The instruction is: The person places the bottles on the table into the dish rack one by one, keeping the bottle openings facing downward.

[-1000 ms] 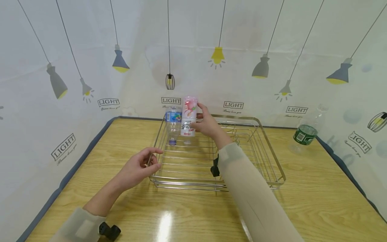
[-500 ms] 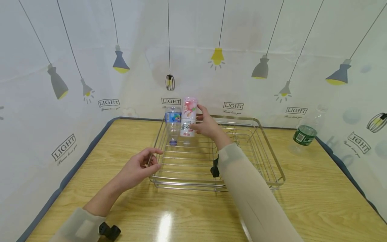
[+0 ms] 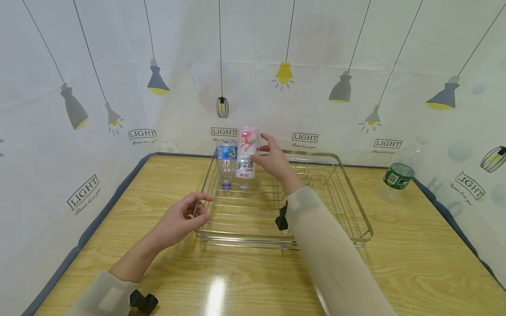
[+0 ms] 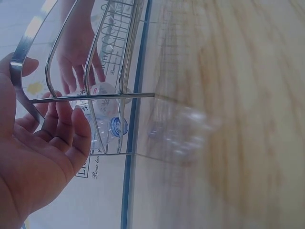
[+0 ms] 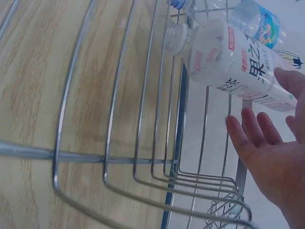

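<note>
A wire dish rack (image 3: 245, 237) sits mid-table. Neck down at its back left stand two plastic bottles: a white and pink peach tea bottle (image 3: 247, 164) and, left of it, a clear bottle (image 3: 226, 169) with a blue label and purple-blue cap. My right hand (image 3: 274, 162) is beside the tea bottle, thumb tip right at its side and the other fingers spread off it; the right wrist view shows this bottle (image 5: 228, 57) tilted against the wires. My left hand (image 4: 47, 143) grips the rack's left front corner, thumb over the flat rim and fingers curled at the wires.
At the table's right back an upright clear bottle (image 3: 399, 175) with a green label stands apart from the rack. A white printed cloth (image 3: 257, 105) walls in the back and both sides of the wooden table (image 3: 178, 281).
My right hand has loosened from the tea bottle; its fingers have spread and drawn slightly right, uncovering more of the label. The bottle and my left hand stay put.
</note>
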`<state>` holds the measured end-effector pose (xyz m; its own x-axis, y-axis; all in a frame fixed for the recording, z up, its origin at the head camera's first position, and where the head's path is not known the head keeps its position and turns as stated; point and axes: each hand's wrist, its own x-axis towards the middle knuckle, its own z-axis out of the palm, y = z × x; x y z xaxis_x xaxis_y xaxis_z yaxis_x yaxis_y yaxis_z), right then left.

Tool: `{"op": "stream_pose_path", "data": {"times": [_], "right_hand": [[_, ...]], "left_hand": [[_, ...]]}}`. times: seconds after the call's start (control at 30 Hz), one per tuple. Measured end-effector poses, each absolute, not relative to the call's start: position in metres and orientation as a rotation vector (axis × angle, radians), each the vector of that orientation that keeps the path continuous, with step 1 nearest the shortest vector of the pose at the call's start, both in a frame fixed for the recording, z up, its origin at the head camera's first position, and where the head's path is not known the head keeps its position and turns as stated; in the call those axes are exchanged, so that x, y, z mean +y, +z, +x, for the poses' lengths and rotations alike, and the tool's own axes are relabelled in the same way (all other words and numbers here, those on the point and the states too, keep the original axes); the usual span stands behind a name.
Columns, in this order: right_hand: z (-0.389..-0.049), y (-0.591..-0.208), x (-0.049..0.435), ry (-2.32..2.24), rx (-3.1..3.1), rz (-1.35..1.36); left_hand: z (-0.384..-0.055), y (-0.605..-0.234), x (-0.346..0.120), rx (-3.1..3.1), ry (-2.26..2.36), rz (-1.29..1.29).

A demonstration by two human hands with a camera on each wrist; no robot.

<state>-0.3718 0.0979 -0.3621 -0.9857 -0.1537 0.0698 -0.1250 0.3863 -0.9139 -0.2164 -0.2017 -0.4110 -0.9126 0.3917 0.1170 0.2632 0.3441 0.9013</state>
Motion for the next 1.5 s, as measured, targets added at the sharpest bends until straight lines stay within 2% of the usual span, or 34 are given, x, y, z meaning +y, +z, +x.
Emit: {"op": "stream_pose_path", "data": {"times": [0.27,0.6,0.97,1.5], "right_hand": [[-0.367,-0.338,0.092,-1.936,2.58,-0.276],[-0.34,-0.294,0.097,-2.065,2.533,-0.516],[-0.313,-0.26,0.15,-1.933,2.663,-0.608],[-0.268,-0.254,0.23,-1.61,2.915,-0.548]], "left_hand": [[-0.218,-0.41,-0.201,2.471,1.622,0.607],[-0.216,-0.411,-0.201,2.477,1.624,0.619],[-0.216,-0.409,-0.201,2.473,1.63,0.622],[-0.216,-0.408,-0.201,2.48,1.613,0.593]]}}
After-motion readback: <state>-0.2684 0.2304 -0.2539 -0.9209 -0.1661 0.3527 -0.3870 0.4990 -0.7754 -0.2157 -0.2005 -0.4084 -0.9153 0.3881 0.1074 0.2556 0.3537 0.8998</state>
